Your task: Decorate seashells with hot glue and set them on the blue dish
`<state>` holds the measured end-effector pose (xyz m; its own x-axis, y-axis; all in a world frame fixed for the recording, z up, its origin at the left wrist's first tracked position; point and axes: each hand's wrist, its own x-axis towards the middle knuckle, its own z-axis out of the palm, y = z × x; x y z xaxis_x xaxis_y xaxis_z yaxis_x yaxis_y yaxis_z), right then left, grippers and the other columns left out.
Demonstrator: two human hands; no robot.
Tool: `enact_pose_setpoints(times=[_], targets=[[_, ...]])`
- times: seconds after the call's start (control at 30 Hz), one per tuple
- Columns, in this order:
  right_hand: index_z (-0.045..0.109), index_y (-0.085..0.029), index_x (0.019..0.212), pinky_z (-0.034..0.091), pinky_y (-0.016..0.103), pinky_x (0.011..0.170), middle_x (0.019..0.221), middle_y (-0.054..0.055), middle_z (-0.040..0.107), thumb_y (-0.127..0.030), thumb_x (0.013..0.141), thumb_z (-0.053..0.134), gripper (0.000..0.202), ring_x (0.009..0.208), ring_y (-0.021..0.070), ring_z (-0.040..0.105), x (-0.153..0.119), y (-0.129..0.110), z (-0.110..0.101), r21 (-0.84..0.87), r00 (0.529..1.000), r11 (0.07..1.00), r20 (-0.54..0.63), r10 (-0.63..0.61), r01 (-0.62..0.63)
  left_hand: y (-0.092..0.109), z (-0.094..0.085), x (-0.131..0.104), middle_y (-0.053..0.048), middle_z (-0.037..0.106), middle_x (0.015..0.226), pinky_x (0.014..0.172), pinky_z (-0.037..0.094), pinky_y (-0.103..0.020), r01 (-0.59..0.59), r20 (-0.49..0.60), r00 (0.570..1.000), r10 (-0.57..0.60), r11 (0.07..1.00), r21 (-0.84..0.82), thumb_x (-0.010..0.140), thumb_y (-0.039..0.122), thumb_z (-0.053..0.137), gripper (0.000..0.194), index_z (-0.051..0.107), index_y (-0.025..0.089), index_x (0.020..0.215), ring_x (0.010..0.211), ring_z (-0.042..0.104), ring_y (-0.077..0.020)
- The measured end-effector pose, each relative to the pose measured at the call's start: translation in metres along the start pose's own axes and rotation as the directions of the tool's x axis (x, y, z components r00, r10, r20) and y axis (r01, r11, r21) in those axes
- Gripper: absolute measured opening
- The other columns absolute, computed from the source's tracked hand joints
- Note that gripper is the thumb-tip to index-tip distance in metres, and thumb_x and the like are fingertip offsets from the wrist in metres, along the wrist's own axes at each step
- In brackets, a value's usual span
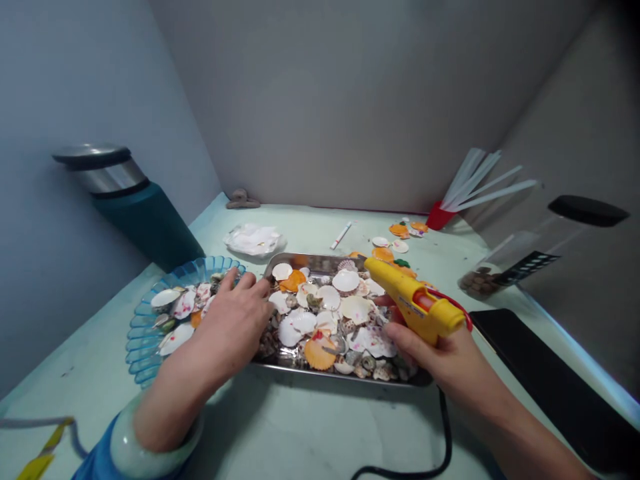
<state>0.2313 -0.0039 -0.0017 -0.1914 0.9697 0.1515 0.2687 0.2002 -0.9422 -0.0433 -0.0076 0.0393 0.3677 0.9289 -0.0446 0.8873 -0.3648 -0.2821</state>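
Note:
My right hand [440, 353] is wrapped round a yellow glue gun [415, 297], its nozzle pointing up and left over the metal tray [300, 366]. In the tray lie many seashells, among them an orange scallop shell [320, 350] and a white shell [346, 280]. My left hand [235, 320] reaches between the tray and a blue fluted plate [137, 340]. Its fingers are apart and bent downward, with no object visible in them; the thumb is hidden. More shells [185, 303] rest on the plate, partly behind my left forearm.
A dark teal bottle [150, 223] stands at left. Behind the tray are a crumpled white packet [255, 239] and a marker [341, 236]. At right are a red cup [440, 217] of glue sticks [470, 180], a clear jar [505, 263] and a black slab [545, 380]. A black cord [444, 433] crosses the front.

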Motion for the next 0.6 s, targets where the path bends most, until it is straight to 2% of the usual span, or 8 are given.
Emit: enact_pose_setpoints(times=[0.23, 0.3, 0.37, 0.43, 0.5, 0.53, 0.6], targets=[[0.069, -0.016, 0.102, 0.052, 0.027, 0.057, 0.087, 0.007, 0.07, -0.036, 0.081, 0.067, 0.03, 0.081, 0.0231, 0.065, -0.001, -0.008, 0.003, 0.013, 0.999, 0.999, -0.008, 0.044, -0.043, -0.001, -0.001, 0.004, -0.013, 0.065, 0.084, 0.083, 0.04, -0.046, 0.027, -0.047, 0.999, -0.028, 1.0, -0.015, 0.081, 0.011, 0.049, 0.025, 0.068, 0.015, 0.066, 0.085, 0.055, -0.0286], [0.069, -0.016, 0.102, 0.051, 0.027, 0.056, 0.085, 0.006, 0.07, -0.037, 0.081, 0.067, 0.03, 0.079, 0.0224, 0.065, -0.001, -0.008, 0.003, 0.015, 0.999, 0.999, -0.005, 0.051, -0.051, 0.0, -0.005, 0.006, -0.013, 0.066, 0.085, 0.077, 0.042, -0.042, 0.057, -0.111, 0.991, -0.073, 0.989, -0.138, 0.085, 0.012, 0.046, 0.025, 0.067, 0.015, 0.072, 0.085, 0.056, -0.0273], [0.069, -0.017, 0.103, 0.051, 0.028, 0.058, 0.089, 0.007, 0.07, -0.038, 0.081, 0.067, 0.031, 0.08, 0.0224, 0.065, -0.001, -0.006, 0.003, 0.014, 0.999, 0.999, 0.002, 0.051, -0.051, 0.002, -0.008, 0.008, -0.01, 0.067, 0.084, 0.073, 0.043, -0.037, 0.081, -0.148, 0.978, -0.149, 0.918, -0.388, 0.087, 0.016, 0.045, 0.023, 0.067, 0.016, 0.078, 0.083, 0.058, -0.0244], [0.068, -0.018, 0.106, 0.052, 0.029, 0.061, 0.096, 0.008, 0.07, -0.039, 0.081, 0.067, 0.032, 0.082, 0.0225, 0.064, 0.0, -0.004, 0.002, 0.011, 0.999, 0.999, 0.004, 0.04, -0.04, 0.006, -0.01, 0.012, -0.005, 0.069, 0.081, 0.068, 0.045, -0.032, 0.089, -0.068, 0.98, -0.189, 0.709, -0.7, 0.084, 0.024, 0.053, 0.014, 0.066, 0.018, 0.08, 0.074, 0.06, -0.0191], [0.067, -0.019, 0.108, 0.052, 0.03, 0.062, 0.1, 0.008, 0.069, -0.04, 0.082, 0.067, 0.034, 0.083, 0.0226, 0.064, 0.0, -0.002, 0.002, 0.009, 0.999, 0.999, 0.003, 0.033, -0.033, 0.012, -0.01, 0.016, -0.002, 0.068, 0.075, 0.063, 0.046, -0.028, 0.138, 0.087, 0.984, -0.153, 0.359, -0.923, 0.081, 0.029, 0.059, 0.014, 0.065, 0.018, 0.075, 0.069, 0.06, -0.0159], [0.067, -0.019, 0.109, 0.051, 0.029, 0.061, 0.1, 0.008, 0.069, -0.04, 0.082, 0.067, 0.034, 0.082, 0.0224, 0.064, 0.0, -0.001, 0.002, 0.009, 0.999, 0.999, 0.003, 0.033, -0.033, 0.014, -0.008, 0.018, -0.002, 0.068, 0.075, 0.062, 0.048, -0.027, 0.176, 0.158, 0.981, -0.116, 0.161, -0.971, 0.079, 0.031, 0.061, 0.014, 0.064, 0.018, 0.074, 0.067, 0.061, -0.015], [0.066, -0.019, 0.11, 0.05, 0.028, 0.057, 0.099, 0.007, 0.069, -0.04, 0.083, 0.066, 0.034, 0.078, 0.0213, 0.064, 0.0, 0.001, 0.002, 0.008, 0.999, 0.999, 0.018, 0.038, -0.038, 0.018, -0.006, 0.021, -0.001, 0.066, 0.069, 0.059, 0.048, -0.025, 0.229, 0.237, 0.969, -0.075, -0.102, -0.968, 0.075, 0.033, 0.066, 0.017, 0.063, 0.016, 0.072, 0.059, 0.059, -0.012]])
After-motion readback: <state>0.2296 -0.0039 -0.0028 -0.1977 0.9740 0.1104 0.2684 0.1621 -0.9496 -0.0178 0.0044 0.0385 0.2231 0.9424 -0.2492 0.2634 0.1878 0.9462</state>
